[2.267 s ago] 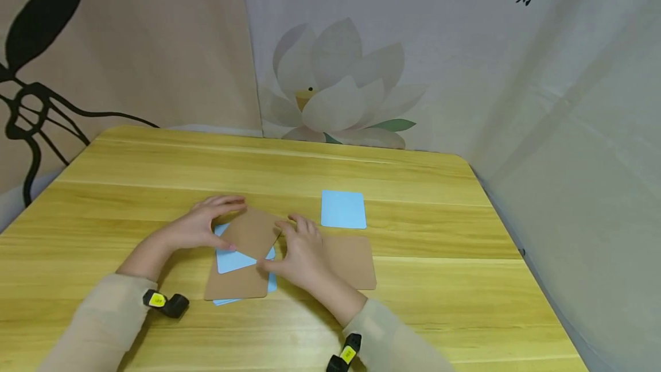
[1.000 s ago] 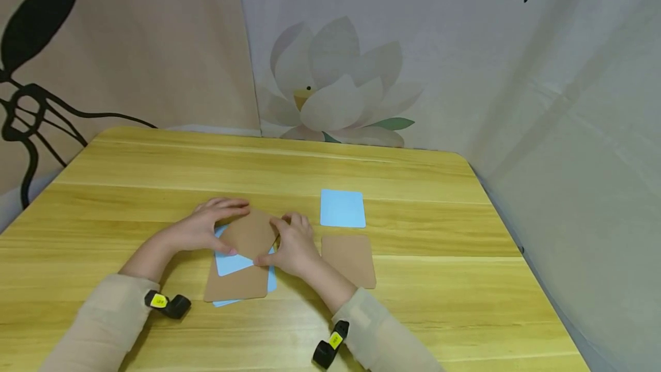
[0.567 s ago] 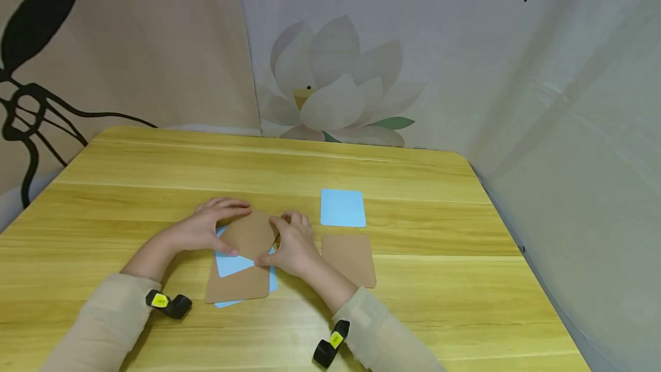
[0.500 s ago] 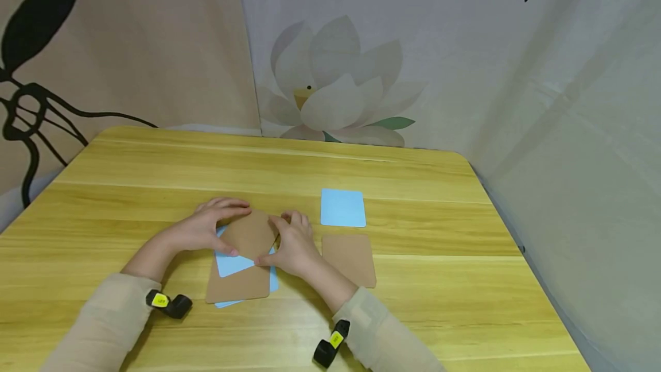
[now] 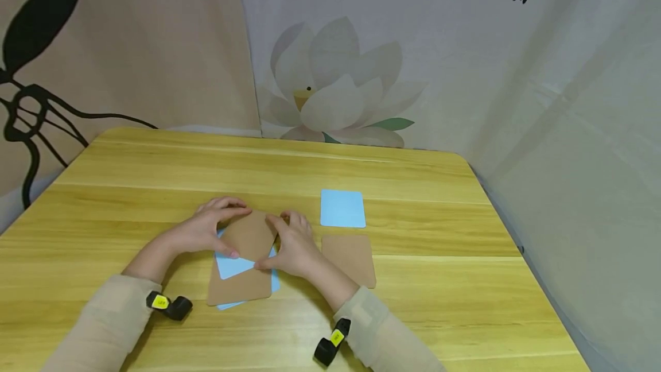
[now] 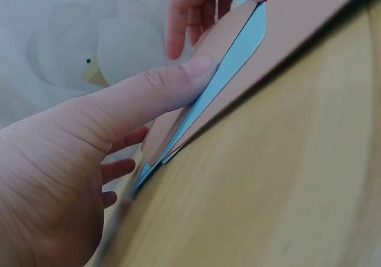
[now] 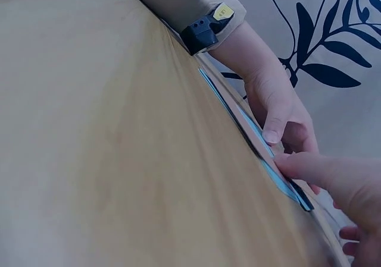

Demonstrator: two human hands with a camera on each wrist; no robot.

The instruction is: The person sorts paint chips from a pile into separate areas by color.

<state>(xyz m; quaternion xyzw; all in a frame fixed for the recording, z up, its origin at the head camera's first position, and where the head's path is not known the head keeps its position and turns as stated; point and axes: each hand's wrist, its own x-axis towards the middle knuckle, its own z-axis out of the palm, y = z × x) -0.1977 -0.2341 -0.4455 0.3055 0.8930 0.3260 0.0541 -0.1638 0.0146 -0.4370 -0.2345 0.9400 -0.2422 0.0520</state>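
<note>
A brown square card (image 5: 250,236) lies turned at an angle on top of a loose stack. Under it show a blue card (image 5: 232,266), another brown card (image 5: 240,287) and blue edges at the bottom. My left hand (image 5: 203,227) holds the top card from the left, thumb at the near edge and fingers at the far one. From the right, my right hand (image 5: 294,248) grips the same card, its thumb at the near corner and index finger at the right edge. The left wrist view shows the left thumb (image 6: 161,88) along the card's edge.
To the right of the stack lie a separate blue card (image 5: 343,209) and, nearer, a brown card (image 5: 350,260). All rest on a wooden table (image 5: 439,314) with a printed curtain (image 5: 465,73) behind it.
My right hand has moved slightly left, uncovering more of the separate brown card. The stack has shifted a little nearer and right, and the top card has turned slightly. Both hands remain on it.
</note>
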